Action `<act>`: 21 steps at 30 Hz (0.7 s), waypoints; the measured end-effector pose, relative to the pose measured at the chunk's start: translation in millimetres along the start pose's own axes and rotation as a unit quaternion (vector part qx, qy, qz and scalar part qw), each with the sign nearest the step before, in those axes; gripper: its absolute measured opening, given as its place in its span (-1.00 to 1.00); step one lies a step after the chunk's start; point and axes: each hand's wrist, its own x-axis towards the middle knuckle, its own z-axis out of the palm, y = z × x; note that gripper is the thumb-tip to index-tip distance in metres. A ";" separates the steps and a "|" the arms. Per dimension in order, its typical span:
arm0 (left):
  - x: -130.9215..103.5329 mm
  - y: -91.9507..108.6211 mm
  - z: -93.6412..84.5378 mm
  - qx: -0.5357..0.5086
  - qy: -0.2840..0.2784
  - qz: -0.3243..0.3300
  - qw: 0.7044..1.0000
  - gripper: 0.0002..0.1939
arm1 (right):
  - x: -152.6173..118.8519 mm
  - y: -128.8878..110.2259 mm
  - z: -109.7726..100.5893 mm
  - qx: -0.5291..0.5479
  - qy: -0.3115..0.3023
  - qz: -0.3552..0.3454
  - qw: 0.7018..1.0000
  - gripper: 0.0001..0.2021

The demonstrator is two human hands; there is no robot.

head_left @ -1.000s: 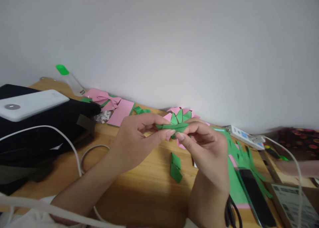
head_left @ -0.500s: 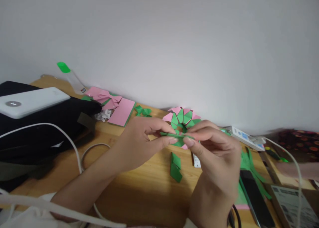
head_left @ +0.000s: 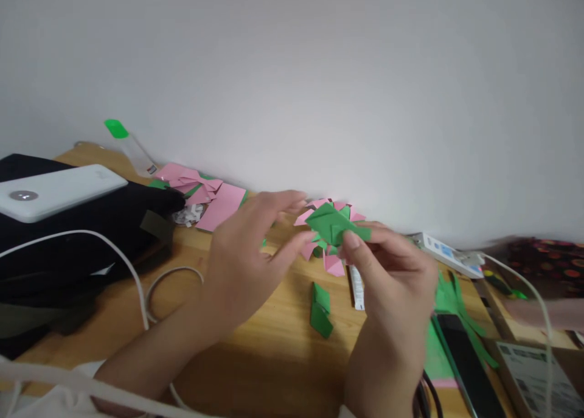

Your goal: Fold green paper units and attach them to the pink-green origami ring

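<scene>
My right hand (head_left: pixel 392 278) pinches a folded green paper piece (head_left: pixel 331 223) between thumb and fingers, raised over the table. To its left, my left hand (head_left: pixel 253 260) is open, thumb and fingers apart, not touching the paper. Behind the held piece lies a ring of folded pink and green paper (head_left: pixel 334 266), partly hidden by it. Another folded green piece (head_left: pixel 322 310) rests on the wood below the hands.
At the left, a white power bank (head_left: pixel 64 190) lies on a black bag (head_left: pixel 137 223). Pink paper sheets (head_left: pixel 225 206) and a green-capped glue bottle (head_left: pixel 130 147) are by the wall. On the right are a power strip (head_left: pixel 444 254), a phone (head_left: pixel 468 363) and green paper strips (head_left: pixel 460 305).
My left hand has let go of the green paper piece and moved left, its fingers opening. The right hand still holds the piece, now turned so its broad face shows.
</scene>
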 end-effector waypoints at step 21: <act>-9.5 19.3 4.2 -0.370 -0.087 -0.192 0.905 -0.64 | -13.3 -8.1 15.8 -0.327 0.049 -0.322 0.887 -0.76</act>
